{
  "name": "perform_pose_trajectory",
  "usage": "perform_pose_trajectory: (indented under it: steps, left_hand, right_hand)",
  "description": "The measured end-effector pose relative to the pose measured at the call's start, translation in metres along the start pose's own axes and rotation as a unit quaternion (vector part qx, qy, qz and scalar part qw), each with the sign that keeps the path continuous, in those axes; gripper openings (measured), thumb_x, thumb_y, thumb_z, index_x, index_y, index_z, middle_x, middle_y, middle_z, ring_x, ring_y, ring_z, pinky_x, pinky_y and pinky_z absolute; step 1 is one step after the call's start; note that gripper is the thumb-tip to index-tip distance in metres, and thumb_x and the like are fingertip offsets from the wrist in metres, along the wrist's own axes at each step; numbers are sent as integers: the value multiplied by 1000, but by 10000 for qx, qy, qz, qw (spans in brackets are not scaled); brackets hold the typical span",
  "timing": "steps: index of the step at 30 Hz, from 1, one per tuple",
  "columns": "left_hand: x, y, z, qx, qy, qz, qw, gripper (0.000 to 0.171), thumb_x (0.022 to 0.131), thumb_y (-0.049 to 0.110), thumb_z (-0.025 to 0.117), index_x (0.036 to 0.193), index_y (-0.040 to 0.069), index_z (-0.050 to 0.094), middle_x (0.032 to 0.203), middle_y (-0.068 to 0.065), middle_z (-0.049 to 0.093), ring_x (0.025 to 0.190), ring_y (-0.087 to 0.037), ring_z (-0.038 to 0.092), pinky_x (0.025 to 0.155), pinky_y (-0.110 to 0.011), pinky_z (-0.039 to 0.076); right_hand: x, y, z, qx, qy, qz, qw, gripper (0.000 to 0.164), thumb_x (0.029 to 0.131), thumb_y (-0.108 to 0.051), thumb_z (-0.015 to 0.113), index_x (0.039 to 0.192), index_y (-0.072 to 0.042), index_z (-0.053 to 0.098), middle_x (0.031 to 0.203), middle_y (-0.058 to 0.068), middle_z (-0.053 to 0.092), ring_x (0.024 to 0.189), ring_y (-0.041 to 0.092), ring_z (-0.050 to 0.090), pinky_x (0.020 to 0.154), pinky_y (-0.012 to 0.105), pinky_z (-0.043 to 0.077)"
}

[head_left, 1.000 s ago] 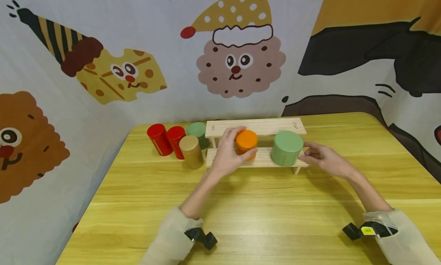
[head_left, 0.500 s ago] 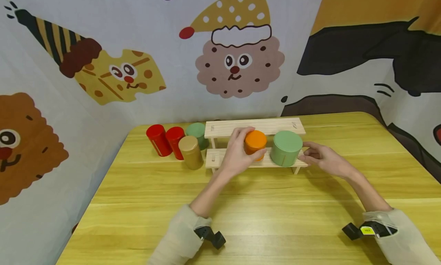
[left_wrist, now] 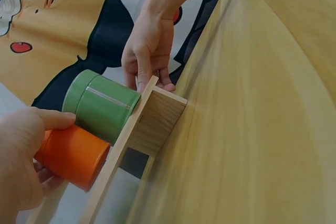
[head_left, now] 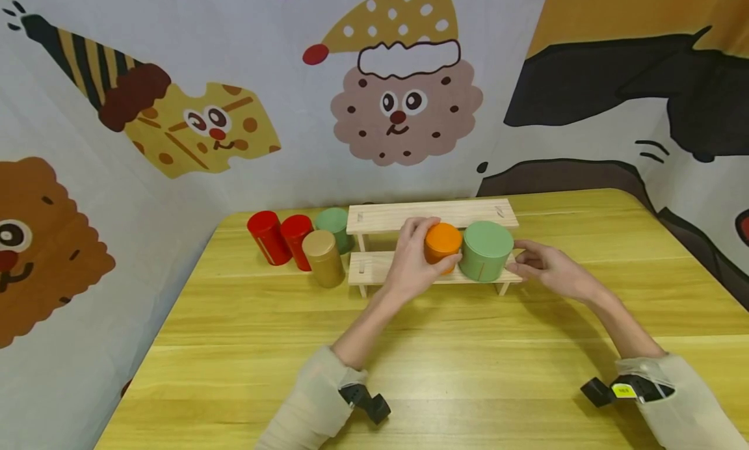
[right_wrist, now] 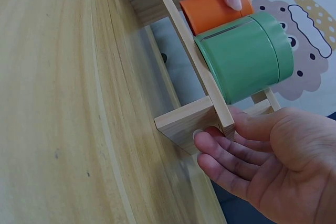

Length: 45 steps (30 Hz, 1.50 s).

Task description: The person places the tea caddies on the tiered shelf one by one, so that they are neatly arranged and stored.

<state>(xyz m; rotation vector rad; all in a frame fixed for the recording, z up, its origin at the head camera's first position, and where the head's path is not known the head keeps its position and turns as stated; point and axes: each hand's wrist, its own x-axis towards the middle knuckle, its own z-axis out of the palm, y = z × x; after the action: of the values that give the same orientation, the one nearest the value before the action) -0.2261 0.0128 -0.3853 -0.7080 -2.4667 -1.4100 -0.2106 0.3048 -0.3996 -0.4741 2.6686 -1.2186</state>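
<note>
My left hand grips an orange canister, thumb at the front and fingers behind. The canister stands upright on the lower shelf of a two-tier wooden rack. Right beside it on the same shelf is a wider green canister; the left wrist view has the left thumb tip by the green side. At the rack's right end, my right hand pinches the lower shelf. In the right wrist view its thumb lies at the board's end, with curled fingers underneath.
Left of the rack stand two red canisters, a gold canister and another green canister partly hidden behind. The upper shelf rises behind the lower one. A printed cloth hangs behind the wooden table.
My left hand has moved the orange canister rightward along the lower shelf, up beside the green canister. My right hand stays at the rack's end.
</note>
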Motion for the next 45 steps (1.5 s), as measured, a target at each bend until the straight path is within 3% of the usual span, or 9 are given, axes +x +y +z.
perform_pose_trajectory:
  steps: [11, 27, 36, 45]
  left_hand:
    - [-4, -2, 6, 266, 107, 117, 9995, 67, 85, 22, 84, 142, 5, 53, 139, -13, 40, 125, -25, 45, 101, -39, 49]
    - [-4, 3, 1, 622, -41, -157, 9979, 71, 87, 24, 82, 146, 5, 48, 143, -13, 37, 126, -25, 44, 101, -38, 49]
    - [-2, 6, -6, 607, -161, -364, 9974, 79, 86, 38, 82, 150, 10, 45, 142, -9, 39, 125, -22, 45, 101, -39, 48]
    - [-1, 4, -19, 399, -111, -79, 9991, 77, 88, 51, 75, 149, 14, 46, 140, -5, 41, 128, -21, 43, 104, -47, 45]
  right_hand:
    - [0, -1, 0, 42, -6, 9, 10000, 60, 105, -23, 57, 150, 9, 34, 116, 17, 64, 102, 25, 64, 78, 38, 56]
    - [1, -1, 0, 19, 4, -29, 10000, 59, 104, -22, 58, 149, 9, 35, 116, 18, 65, 101, 25, 64, 78, 37, 56]
    - [0, -2, -1, 26, 0, -27, 10000, 59, 105, -23, 58, 149, 9, 35, 116, 18, 64, 100, 25, 65, 78, 37, 56]
    - [0, 0, -1, 78, -3, -47, 10000, 59, 104, -22, 58, 149, 9, 35, 117, 18, 65, 100, 24, 65, 78, 38, 57]
